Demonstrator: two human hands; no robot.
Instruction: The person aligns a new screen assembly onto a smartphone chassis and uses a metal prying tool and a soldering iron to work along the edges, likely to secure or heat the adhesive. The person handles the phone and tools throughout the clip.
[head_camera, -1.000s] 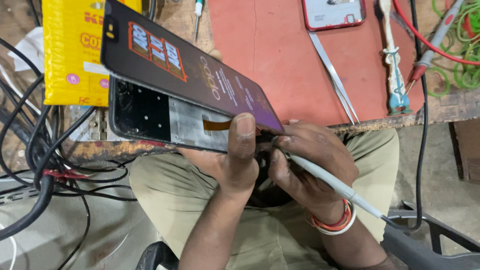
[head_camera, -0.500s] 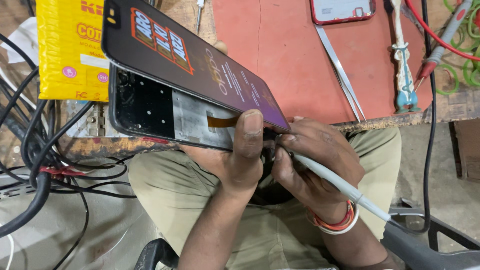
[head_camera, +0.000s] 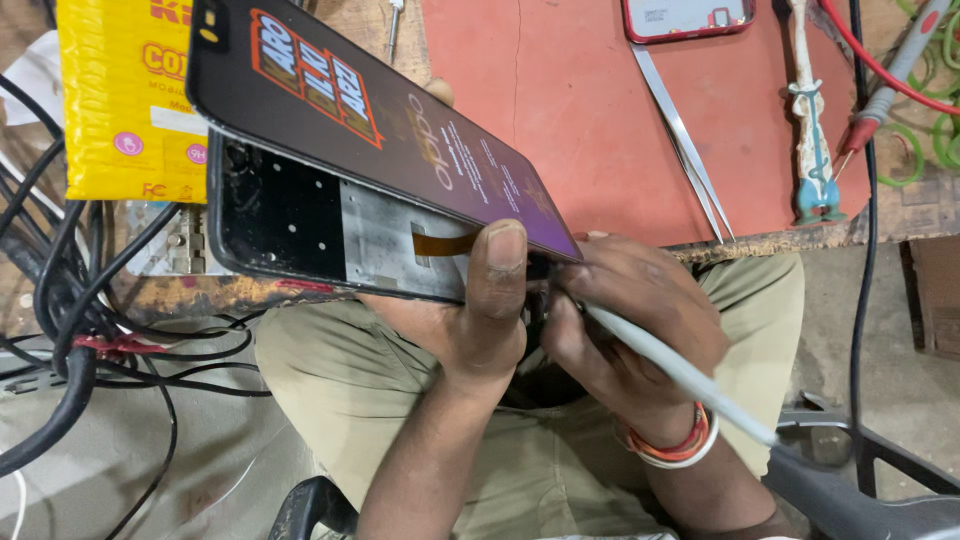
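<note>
Gripping phone (head_camera: 330, 230) between both hands (head_camera: 470, 320), above lap.

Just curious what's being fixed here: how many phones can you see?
2. One phone, its dark screen panel lifted off the frame, is held by the left hand beside the right hand. A red-edged phone lies on the red mat at the top. Others may lie out of view.

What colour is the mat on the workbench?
The mat is reddish orange, seen in the head view.
</note>
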